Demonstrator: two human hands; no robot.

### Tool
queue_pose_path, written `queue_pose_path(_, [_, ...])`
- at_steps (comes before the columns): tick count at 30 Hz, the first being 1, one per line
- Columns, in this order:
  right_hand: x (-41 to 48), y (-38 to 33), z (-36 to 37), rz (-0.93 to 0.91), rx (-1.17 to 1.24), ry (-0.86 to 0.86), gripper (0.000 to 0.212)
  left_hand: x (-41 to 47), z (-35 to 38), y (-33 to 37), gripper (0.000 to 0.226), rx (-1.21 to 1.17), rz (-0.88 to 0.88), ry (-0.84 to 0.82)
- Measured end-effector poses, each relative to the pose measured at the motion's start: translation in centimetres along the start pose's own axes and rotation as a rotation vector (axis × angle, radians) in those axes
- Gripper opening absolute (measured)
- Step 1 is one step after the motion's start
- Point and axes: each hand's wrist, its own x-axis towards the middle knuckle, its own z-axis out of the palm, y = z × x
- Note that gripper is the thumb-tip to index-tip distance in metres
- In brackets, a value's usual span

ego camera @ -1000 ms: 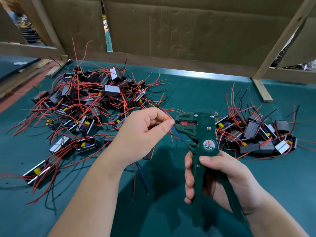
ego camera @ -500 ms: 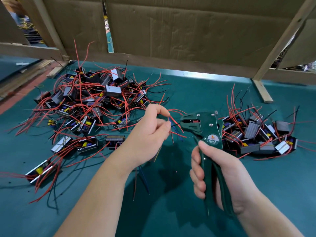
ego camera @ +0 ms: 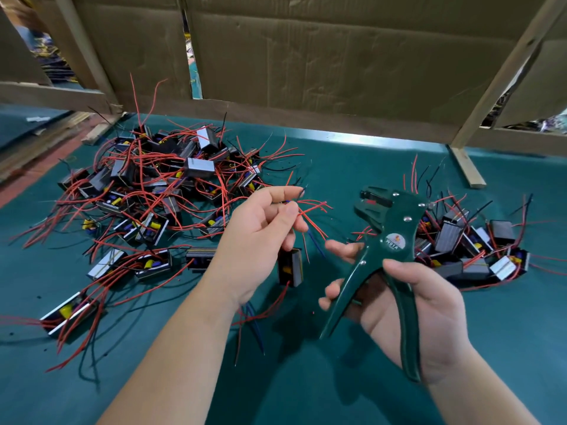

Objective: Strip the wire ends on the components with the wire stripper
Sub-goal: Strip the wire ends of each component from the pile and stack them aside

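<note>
While your left hand [ego camera: 264,237] sits at the middle of the frame, its thumb and fingers pinch a small bundle of red wires [ego camera: 313,210] whose free ends fan out to the right. A thin dark wire pokes up from the same pinch. One component [ego camera: 290,266], a small black block with a pale striped side, hangs just below that hand on its leads, above the table.

Your right hand [ego camera: 408,305] fills the lower right of the frame and grips the green wire stripper [ego camera: 386,240]. Your thumb lies over the right handle and your fingers curl round the left one, with the index finger reaching out straight near the pivot. Its handles stand spread apart. The tool's head points toward the upper left, and its jaws sit to the right of the fanned wire ends, near them but not touching.

At the left of the frame lies the larger pile of components [ego camera: 159,191], tangled in red and black leads. A smaller pile [ego camera: 469,240] lies at the right, behind the stripper. Both rest on the teal table cover [ego camera: 337,167]. Across the top of the frame stands a cardboard wall [ego camera: 306,56], with a wooden strut [ego camera: 466,170] leaning at the upper right.
</note>
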Motion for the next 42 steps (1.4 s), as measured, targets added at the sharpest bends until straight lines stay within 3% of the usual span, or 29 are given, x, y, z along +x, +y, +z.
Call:
queue_pose_path(4, [-0.1,0.8,0.5,0.073,-0.123,-0.107,0.069,-0.2,1.5,0.0,0.021,-0.298,-0.124,0.06])
queue_pose_path(7, [-0.2,1.2,0.7,0.143,-0.292,-0.132,0.054,-0.2,2.1,-0.1,0.019,-0.668,-0.289,0.081])
queue_pose_path(9, [-0.2,1.3,0.5,0.148,-0.343,-0.093,0.05,0.0,2.1,0.1,0.019,-0.703,-0.336,0.122])
queue_pose_path(12, [-0.1,0.9,0.1,0.051,-0.307,0.035,0.049,0.5,0.7,0.6,0.023,-0.399,-0.135,0.269])
queue_pose_path(14, [-0.2,0.0,-0.5,-0.083,-0.311,0.16,0.046,0.9,-1.8,1.0,0.026,0.078,0.112,0.458])
queue_pose_path(16, [-0.3,-1.3,-1.3,-0.208,-0.347,0.253,0.046,0.9,-5.0,1.1,0.031,0.541,0.211,0.674])
queue_pose_path(19, [-0.6,-2.9,-2.4,-0.353,-0.451,0.354,0.036,0.9,-8.1,1.0,0.041,1.081,-0.001,0.88])
queue_pose_path(22, [-0.5,-3.2,-3.6,-0.415,-0.513,0.461,0.027,1.1,-8.8,0.2,0.047,1.309,-0.372,0.725])
queue_pose_path(24, [-0.4,-3.1,-3.9,-0.42,-0.539,0.48,0.043,1.1,-9.0,-0.4,0.036,1.394,-0.464,0.629])
queue_pose_path(26, [-0.3,-3.1,-4.0,-0.429,-0.589,0.497,0.056,1.0,-9.2,-0.5,0.022,1.383,-0.425,0.659])
queue_pose_path(29, [-0.2,-3.2,-4.0,-0.466,-0.63,0.478,0.049,1.0,-9.1,-0.4,0.01,1.309,-0.293,0.8])
queue_pose_path(32, [-0.5,-3.0,-3.8,-0.508,-0.552,0.407,0.021,0.9,-8.8,-0.2,0.015,1.22,-0.155,0.904])
queue_pose_path(34, [-0.6,-2.8,-3.4,-0.51,-0.475,0.3,0.027,0.8,-8.6,0.0,0.018,1.153,-0.004,0.94])
queue_pose_path(38, [-0.1,-2.2,-2.6,-0.314,-0.274,0.094,0.048,0.8,-7.5,0.4,0.019,1.079,0.17,0.915])
queue_pose_path(42, [0.8,-1.3,-2.3,-0.108,-0.246,0.183,0.05,0.7,-6.5,0.2,0.013,1.127,0.175,0.885])
